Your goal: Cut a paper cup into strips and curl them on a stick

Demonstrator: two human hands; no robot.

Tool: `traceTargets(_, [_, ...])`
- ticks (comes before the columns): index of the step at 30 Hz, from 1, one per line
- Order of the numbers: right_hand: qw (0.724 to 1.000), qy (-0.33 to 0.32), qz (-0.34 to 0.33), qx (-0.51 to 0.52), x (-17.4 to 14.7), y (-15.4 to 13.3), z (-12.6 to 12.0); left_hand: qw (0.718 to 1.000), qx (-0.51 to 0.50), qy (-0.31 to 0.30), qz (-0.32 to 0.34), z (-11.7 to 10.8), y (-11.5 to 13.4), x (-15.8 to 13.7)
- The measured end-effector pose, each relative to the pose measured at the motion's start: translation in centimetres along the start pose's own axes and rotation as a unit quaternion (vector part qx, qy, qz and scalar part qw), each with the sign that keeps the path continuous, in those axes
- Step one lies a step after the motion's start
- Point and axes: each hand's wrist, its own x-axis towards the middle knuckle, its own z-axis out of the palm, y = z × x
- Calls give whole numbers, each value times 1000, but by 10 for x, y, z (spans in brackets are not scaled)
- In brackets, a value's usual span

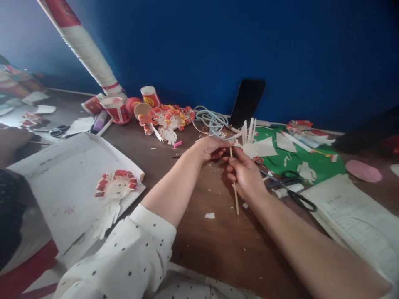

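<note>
A thin wooden stick [236, 201] slants down toward me over the brown table [199, 249]. My right hand [247, 172] is closed round its upper part. At the stick's top end my left hand [213, 148] pinches it, with the fingertips partly hidden. Just beyond my hands stand narrow white paper strips [248, 132], fanned upward, beside a white paper piece [265, 147]. Whether they join the stick I cannot tell. Black-handled scissors [301, 200] lie right of my right wrist. Small paper scraps [210, 215] are scattered below my hands.
Against the blue wall lean a dark phone [248, 99] and a coiled cable [212, 121]. Red paper cups [116, 111] and paper dolls [170, 120] crowd the back left. A green sheet [321, 166] and papers [355, 220] lie right. Another person's hand [14, 143] is far left.
</note>
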Motion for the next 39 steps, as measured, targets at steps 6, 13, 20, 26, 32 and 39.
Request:
traceTargets(6, [1000, 22, -18, -5, 1, 6, -1, 1000, 9, 15, -10, 1, 2, -2])
traceTargets(13, [999, 29, -16, -12, 1, 4, 0, 1000, 8, -4, -18, -2, 3, -1])
traceTargets(20, [999, 7, -32, -37, 0, 5, -1, 999, 26, 40, -8, 5, 4, -4])
traceTargets(26, [998, 1, -32, -47, 1, 7, -3, 999, 15, 49, -19, 3, 2, -1])
traceTargets(32, [998, -8, -23, -53, -1, 4, -1, 999, 6, 34, -33, 0, 1, 1])
traceTargets(39, [998, -12, -25, -63, -1, 4, -1, 999, 0, 46, -22, 2, 1, -2])
